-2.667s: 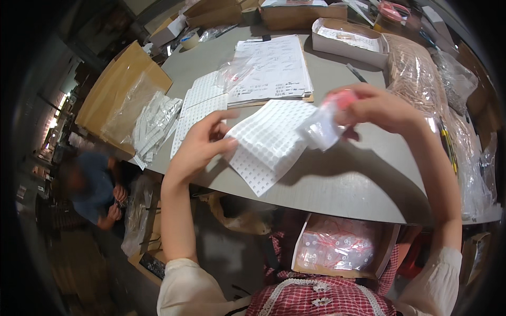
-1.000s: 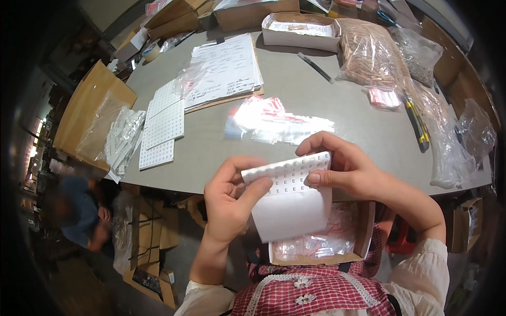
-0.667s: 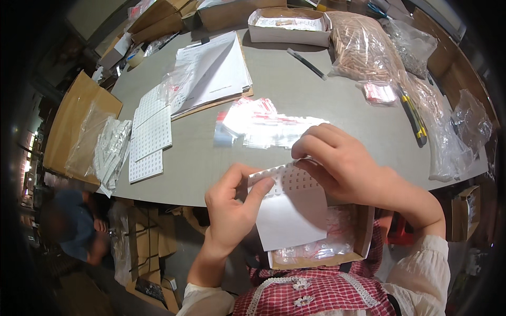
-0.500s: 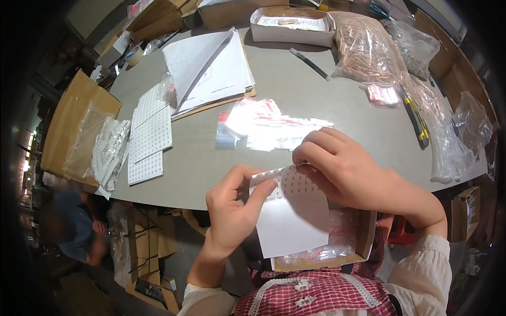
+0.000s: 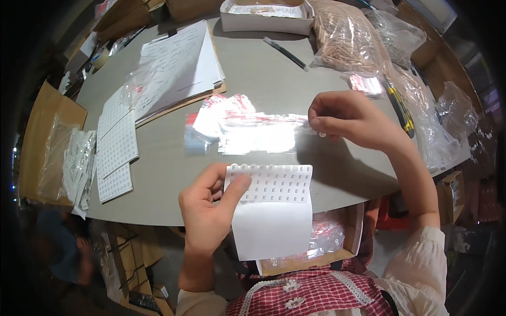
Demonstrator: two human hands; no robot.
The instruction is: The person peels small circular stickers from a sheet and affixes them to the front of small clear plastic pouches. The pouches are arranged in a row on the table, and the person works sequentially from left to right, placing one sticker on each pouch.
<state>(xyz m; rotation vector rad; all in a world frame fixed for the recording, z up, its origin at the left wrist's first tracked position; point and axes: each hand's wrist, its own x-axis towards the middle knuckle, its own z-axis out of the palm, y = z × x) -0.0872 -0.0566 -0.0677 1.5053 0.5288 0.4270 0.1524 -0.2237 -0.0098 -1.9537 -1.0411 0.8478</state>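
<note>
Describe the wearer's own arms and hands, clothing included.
The left hand and right hand are both bare, with no gloves, rings or bracelets visible. Forearms are uncovered. The left sleeve and right sleeve are cream-white, loose and wrinkled, the right one ending near the elbow. No markings show on either sleeve.

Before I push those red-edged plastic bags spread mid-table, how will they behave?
The red-edged plastic bags look thin and flat, so they're probably light and floppy. Their glossy glare hints at slipperiness, and because they overlap loosely, a push might spread them apart.
</note>
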